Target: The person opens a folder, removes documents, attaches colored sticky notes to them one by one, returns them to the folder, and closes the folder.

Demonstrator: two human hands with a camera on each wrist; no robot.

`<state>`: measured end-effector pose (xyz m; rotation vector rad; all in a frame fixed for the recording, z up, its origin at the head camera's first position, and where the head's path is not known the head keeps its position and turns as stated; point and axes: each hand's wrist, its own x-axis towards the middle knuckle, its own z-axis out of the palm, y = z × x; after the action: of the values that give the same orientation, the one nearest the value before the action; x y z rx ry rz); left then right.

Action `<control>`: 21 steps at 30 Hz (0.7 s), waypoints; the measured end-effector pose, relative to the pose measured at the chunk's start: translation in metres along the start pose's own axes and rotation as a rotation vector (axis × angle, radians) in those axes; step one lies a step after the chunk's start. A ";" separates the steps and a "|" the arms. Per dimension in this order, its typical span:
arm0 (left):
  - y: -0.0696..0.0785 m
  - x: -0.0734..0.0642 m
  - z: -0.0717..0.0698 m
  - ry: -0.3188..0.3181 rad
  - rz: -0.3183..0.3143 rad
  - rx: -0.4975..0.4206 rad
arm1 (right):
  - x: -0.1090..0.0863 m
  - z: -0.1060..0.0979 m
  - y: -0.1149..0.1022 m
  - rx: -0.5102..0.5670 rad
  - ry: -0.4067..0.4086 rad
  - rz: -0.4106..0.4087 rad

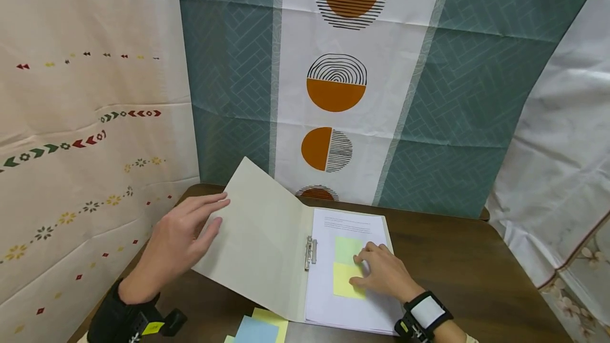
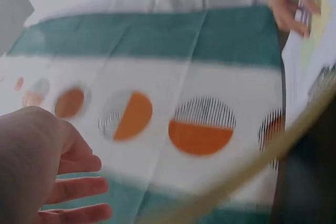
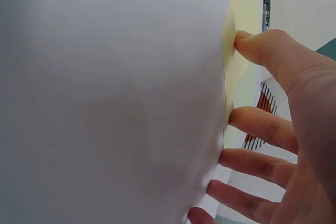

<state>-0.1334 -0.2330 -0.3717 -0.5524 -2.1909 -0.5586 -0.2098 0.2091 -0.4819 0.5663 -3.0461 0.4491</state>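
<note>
A cream ring binder (image 1: 259, 247) lies spread on the table, its front cover tilted up at the left. My left hand (image 1: 178, 240) is at that cover's outer edge, fingers extended; whether they touch it I cannot tell. White paper sheets (image 1: 333, 311) lie on the right side, beside the metal clip (image 1: 310, 253). A green sticky note (image 1: 347, 249) and a yellow sticky note (image 1: 345, 282) lie on the top sheet. My right hand (image 1: 383, 271) rests its fingertips there; in the right wrist view the thumb (image 3: 262, 48) presses the yellow note and other fingertips touch the paper.
Blue and yellow sticky notes (image 1: 257, 328) lie at the table's front edge, below the binder. The brown wooden table (image 1: 457, 274) extends to the right. A patterned cloth (image 1: 233, 68) hangs behind it, with white cloths at both sides.
</note>
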 end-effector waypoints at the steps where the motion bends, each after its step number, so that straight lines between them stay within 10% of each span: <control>1: -0.008 -0.001 -0.001 0.002 -0.018 0.000 | 0.000 0.000 0.000 0.001 0.001 0.001; 5: -0.034 -0.010 -0.003 -0.040 -0.110 -0.002 | 0.000 0.000 0.000 0.006 -0.002 -0.004; 13: -0.047 -0.023 0.001 -0.353 -0.377 -0.213 | 0.001 0.000 0.000 0.009 -0.007 -0.004; 21: -0.038 -0.011 0.003 -0.312 -0.295 -0.284 | -0.001 0.001 0.001 0.008 0.000 -0.006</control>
<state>-0.1503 -0.2644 -0.3899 -0.4909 -2.5276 -1.0102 -0.2087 0.2099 -0.4832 0.5753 -3.0429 0.4620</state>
